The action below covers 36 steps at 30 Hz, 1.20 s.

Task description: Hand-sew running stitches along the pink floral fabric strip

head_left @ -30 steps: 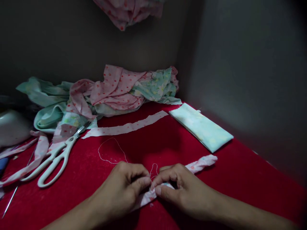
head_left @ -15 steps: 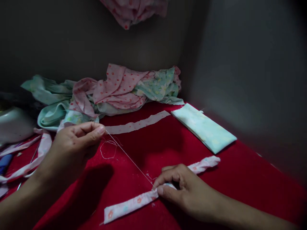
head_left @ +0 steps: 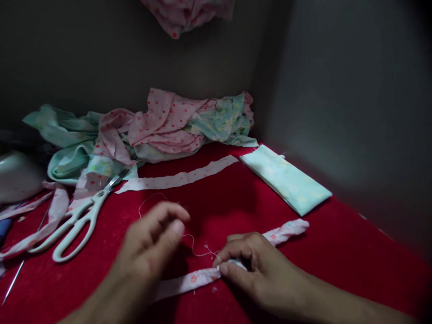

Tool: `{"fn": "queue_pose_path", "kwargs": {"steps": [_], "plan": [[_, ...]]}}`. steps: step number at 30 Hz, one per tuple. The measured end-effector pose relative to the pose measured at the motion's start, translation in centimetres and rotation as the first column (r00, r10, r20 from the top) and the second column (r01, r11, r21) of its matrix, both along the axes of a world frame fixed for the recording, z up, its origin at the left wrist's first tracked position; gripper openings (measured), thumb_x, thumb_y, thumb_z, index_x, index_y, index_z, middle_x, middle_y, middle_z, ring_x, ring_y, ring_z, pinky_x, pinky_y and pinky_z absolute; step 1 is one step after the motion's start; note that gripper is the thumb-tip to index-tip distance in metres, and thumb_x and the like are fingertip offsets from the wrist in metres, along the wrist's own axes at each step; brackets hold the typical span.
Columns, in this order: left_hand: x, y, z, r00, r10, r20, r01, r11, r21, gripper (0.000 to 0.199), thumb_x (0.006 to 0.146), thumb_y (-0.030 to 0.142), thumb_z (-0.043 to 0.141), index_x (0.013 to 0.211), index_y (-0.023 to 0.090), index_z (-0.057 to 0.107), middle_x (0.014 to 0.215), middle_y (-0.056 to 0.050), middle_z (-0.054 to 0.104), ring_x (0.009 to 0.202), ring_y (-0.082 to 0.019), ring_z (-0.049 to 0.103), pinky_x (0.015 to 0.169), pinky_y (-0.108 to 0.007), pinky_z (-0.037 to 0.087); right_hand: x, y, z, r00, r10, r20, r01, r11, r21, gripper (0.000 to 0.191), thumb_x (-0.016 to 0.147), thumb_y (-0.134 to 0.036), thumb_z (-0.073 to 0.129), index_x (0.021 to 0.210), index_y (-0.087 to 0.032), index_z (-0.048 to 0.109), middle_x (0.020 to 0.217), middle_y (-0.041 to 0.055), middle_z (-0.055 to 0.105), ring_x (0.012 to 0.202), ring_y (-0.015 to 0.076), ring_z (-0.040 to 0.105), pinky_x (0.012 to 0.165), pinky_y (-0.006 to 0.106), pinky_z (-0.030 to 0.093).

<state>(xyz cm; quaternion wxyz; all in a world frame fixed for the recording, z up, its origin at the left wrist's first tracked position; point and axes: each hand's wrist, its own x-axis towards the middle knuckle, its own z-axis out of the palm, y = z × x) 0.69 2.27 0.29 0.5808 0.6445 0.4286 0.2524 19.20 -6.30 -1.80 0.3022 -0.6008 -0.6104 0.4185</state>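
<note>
My right hand pinches a narrow, folded fabric strip, white-pink with small orange flowers, against the red cloth. The strip's twisted far end sticks out beyond my knuckles. A thin white thread runs slack from my right fingertips towards my left hand. That hand hovers over the strip's near end and hides part of it. Its thumb and index finger are a little apart, with nothing visible between them. More of the thread loops out behind the left hand.
White-handled scissors lie at left beside loose strips and a thin metal rod. Behind are a flat pale strip, heaped pink and green cloth and a folded mint cloth. Pink cloth hangs above.
My left hand has come down and right, towards the strip. The thread, taut between both hands before, is now slack. The scissors have come into view. My right hand keeps its hold.
</note>
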Motion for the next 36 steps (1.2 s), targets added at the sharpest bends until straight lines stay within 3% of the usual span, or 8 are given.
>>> {"fn": "queue_pose_path", "kwargs": {"steps": [1,3,5,11,18,36], "plan": [[0.3,-0.9,-1.0,0.990,-0.140,0.020,0.140,0.990,0.006,0.021,0.086,0.039,0.049,0.085,0.020,0.054,0.064,0.003,0.048,0.053,-0.010,0.043,0.046,-0.018,0.038,0.0,0.0,0.0,1.000,0.005,0.008,-0.005,1.000,0.005,0.017,0.078,-0.014,0.057,0.076,-0.018,0.073,0.070,0.0003,0.066,0.064,0.0127,0.057,0.058,0.022,0.039],[0.8,-2.1,-2.5,0.927,-0.374,0.025,0.367,0.919,0.146,0.023,0.091,0.030,0.040,0.076,0.018,0.052,0.061,0.003,0.047,0.052,-0.010,0.042,0.047,-0.018,0.035,0.2,-0.1,0.1,1.000,-0.001,0.021,0.001,1.000,0.002,0.016,0.078,-0.015,0.058,0.076,-0.019,0.073,0.069,-0.0005,0.064,0.063,0.0121,0.056,0.057,0.021,0.039],[1.0,-2.5,-3.3,0.895,-0.447,-0.015,0.427,0.845,0.320,0.022,0.090,0.020,0.039,0.072,0.017,0.051,0.057,0.004,0.046,0.049,-0.009,0.041,0.045,-0.018,0.032,0.7,-0.3,0.2,0.999,-0.025,0.038,0.025,1.000,-0.013,0.012,0.078,-0.018,0.060,0.074,-0.019,0.072,0.067,-0.0006,0.063,0.062,0.0119,0.054,0.055,0.021,0.038],[0.5,-2.3,-2.9,0.918,-0.392,-0.069,0.371,0.780,0.504,0.022,0.085,0.009,0.044,0.072,0.016,0.060,0.070,-0.003,0.053,0.061,-0.012,0.052,0.053,-0.019,0.040,1.6,-0.6,0.1,0.998,0.009,0.063,-0.008,1.000,-0.017,0.008,0.076,-0.017,0.065,0.073,-0.016,0.072,0.068,0.0011,0.061,0.060,0.0112,0.052,0.052,0.021,0.036],[0.3,-2.8,-3.4,0.898,-0.411,-0.154,0.417,0.686,0.597,0.029,0.084,0.007,0.041,0.083,0.011,0.069,0.059,-0.007,0.055,0.048,-0.014,0.049,0.044,-0.021,0.039,1.7,-0.6,-0.3,0.998,0.056,0.015,-0.057,0.998,0.019,0.011,0.081,-0.021,0.063,0.077,-0.017,0.073,0.067,0.0000,0.056,0.060,0.0110,0.050,0.052,0.022,0.035],[0.2,-2.8,-3.2,0.888,-0.397,-0.231,0.455,0.687,0.567,0.032,0.083,0.009,0.037,0.070,0.012,0.066,0.055,-0.006,0.053,0.046,-0.013,0.047,0.044,-0.021,0.039,1.5,-0.5,-0.3,1.000,0.021,0.003,-0.021,1.000,-0.014,0.012,0.080,-0.022,0.064,0.079,-0.016,0.074,0.069,0.0011,0.058,0.062,0.0120,0.051,0.054,0.023,0.037]]}}
